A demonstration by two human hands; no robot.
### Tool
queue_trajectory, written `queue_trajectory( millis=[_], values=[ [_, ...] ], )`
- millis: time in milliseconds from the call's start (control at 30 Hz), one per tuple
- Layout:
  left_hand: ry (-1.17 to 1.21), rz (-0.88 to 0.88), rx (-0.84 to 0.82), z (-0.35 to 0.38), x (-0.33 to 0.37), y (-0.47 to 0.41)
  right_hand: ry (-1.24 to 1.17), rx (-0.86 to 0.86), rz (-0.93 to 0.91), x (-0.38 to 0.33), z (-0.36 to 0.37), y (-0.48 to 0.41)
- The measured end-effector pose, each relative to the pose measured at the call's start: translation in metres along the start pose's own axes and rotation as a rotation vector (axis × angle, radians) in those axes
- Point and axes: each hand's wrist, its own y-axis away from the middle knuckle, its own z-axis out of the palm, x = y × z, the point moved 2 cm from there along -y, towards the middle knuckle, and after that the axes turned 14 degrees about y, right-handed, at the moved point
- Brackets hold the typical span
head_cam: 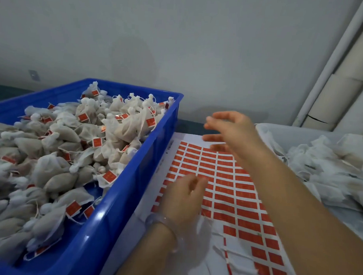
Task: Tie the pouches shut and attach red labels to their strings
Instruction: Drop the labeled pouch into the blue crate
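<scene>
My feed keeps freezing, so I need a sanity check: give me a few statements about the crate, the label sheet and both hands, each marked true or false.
1. The blue crate holds pouches that already carry red labels. True.
2. The label sheet lies inside the crate. False: it lies flat to the right of the crate, between it and the white bin.
3. The right hand holds a pouch. False: its fingers are spread and hold nothing.
4. The left hand is over the label sheet. True.
</scene>
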Motion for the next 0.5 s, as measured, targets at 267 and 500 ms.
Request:
queue_trajectory(
  millis=[267,500],
  values=[
    [-0.478,-0.062,-0.138,0.004,-0.001,0.004,0.324,0.134,0.201,0.057,-0.113,0.003],
    [-0.596,0.005,-0.138,0.007,-0.005,0.002,0.722,-0.149,0.398,0.114,-0.149,0.012]
  ],
)
